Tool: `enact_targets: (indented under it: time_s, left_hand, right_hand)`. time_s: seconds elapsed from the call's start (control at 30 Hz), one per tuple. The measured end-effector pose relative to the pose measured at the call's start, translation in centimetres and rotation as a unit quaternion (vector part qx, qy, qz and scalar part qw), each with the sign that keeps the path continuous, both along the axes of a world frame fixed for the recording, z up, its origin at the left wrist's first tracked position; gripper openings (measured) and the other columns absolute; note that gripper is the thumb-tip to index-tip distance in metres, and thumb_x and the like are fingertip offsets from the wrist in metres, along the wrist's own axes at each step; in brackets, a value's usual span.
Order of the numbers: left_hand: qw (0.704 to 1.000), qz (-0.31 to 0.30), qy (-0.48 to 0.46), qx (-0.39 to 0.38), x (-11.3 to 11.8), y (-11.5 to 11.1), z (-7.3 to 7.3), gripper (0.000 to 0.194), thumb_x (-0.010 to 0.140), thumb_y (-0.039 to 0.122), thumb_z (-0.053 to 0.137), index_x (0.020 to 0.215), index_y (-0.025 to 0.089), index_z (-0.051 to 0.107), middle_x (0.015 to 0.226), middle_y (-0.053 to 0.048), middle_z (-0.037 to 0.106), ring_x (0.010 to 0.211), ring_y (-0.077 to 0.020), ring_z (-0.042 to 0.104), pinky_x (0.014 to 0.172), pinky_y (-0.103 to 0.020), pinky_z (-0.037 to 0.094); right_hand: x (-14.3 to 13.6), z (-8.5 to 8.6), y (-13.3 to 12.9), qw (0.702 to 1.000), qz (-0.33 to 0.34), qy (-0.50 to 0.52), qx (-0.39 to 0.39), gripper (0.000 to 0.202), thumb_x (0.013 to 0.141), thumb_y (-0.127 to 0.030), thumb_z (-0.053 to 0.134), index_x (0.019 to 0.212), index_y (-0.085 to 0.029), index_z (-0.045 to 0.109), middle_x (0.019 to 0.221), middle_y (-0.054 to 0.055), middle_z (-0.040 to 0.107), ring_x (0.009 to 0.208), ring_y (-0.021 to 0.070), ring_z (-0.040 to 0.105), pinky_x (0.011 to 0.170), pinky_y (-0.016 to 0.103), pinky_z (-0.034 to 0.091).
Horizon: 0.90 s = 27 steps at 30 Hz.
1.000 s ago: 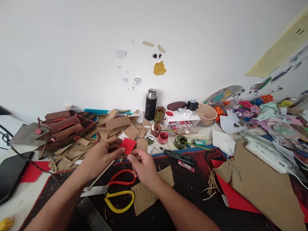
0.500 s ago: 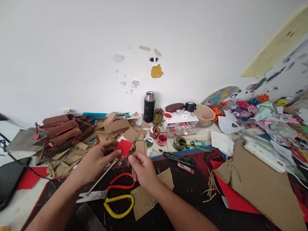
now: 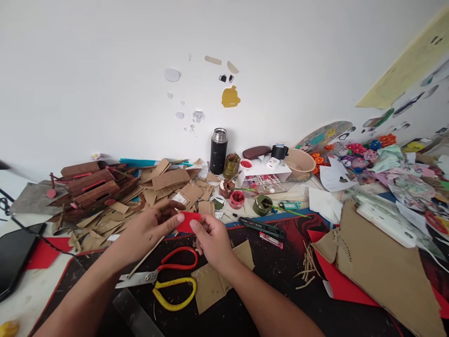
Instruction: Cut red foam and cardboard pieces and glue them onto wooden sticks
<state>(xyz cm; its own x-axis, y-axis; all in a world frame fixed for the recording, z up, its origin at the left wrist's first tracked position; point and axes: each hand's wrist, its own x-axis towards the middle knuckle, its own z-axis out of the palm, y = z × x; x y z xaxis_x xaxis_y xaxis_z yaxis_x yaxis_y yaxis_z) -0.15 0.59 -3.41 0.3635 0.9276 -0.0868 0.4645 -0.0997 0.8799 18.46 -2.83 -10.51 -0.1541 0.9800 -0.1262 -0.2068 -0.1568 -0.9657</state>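
A small red piece of paper is held between my two hands above the dark mat. My left hand pinches its left end between thumb and fingers, while my right hand pinches the right end. Below the left hand a thin wooden stick slants down to the scissors, which lie open with one red and one yellow handle. Partly under my right forearm is a flat brown cardboard piece. A metal ruler-like strip lies nearer me.
Cardboard scraps and brown model boats crowd the left. Paint pots, a black flask and a utility knife stand or lie ahead. Large cardboard and a white power strip are at right.
My right hand has moved up and taken hold of the red paper's right side. The paper has turned to a flatter angle, its ridged face now seen less. The view has shifted slightly.
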Motion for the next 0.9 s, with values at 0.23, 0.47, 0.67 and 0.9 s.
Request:
enact_targets:
  time_s: [0.23,0.47,0.67,0.9]
  left_hand:
    - [0.998,0.004,0.029,-0.052,1.3,-0.3,0.2,0.055,0.078,0.077,0.076,0.088,0.023,0.075,0.084,-0.004,0.082,0.076,-0.0263,0.071,0.068,-0.031,0.054]
    - [0.997,0.002,0.014,-0.079,0.1,0.2,-0.9,0.054,0.079,0.075,0.075,0.084,0.021,0.076,0.067,-0.001,0.071,0.061,-0.0217,0.063,0.059,-0.031,0.052]
    - [0.998,-0.015,0.019,-0.051,-0.5,0.4,-1.0,0.049,0.086,0.069,0.071,0.096,0.021,0.08,0.081,-0.006,0.078,0.072,-0.0254,0.07,0.066,-0.034,0.057]
    - [0.994,0.105,0.009,0.021,-1.9,0.9,-0.6,0.06,0.084,0.074,0.068,0.109,0.021,0.082,0.083,-0.008,0.08,0.073,-0.0264,0.069,0.068,-0.035,0.056]
  right_hand:
    - [0.3,0.4,0.1,1.0,-0.016,-0.017,0.007,0.05,0.092,-0.068,0.072,0.078,-0.025,0.052,0.05,-0.011,0.043,0.038,0.0087,0.039,0.039,0.022,0.029]
    - [0.4,0.7,0.0,1.0,-0.013,-0.012,0.005,0.05,0.092,-0.068,0.072,0.079,-0.025,0.051,0.05,-0.011,0.045,0.037,0.0089,0.038,0.04,0.023,0.028]
    - [0.5,0.3,0.2,1.0,-0.015,-0.008,0.001,0.049,0.093,-0.067,0.071,0.08,-0.025,0.05,0.049,-0.011,0.045,0.037,0.0085,0.037,0.04,0.022,0.027]
    - [0.9,0.1,0.8,0.998,-0.031,0.054,-0.001,0.048,0.091,-0.068,0.073,0.086,-0.024,0.055,0.046,-0.013,0.042,0.034,0.008,0.036,0.038,0.021,0.024]
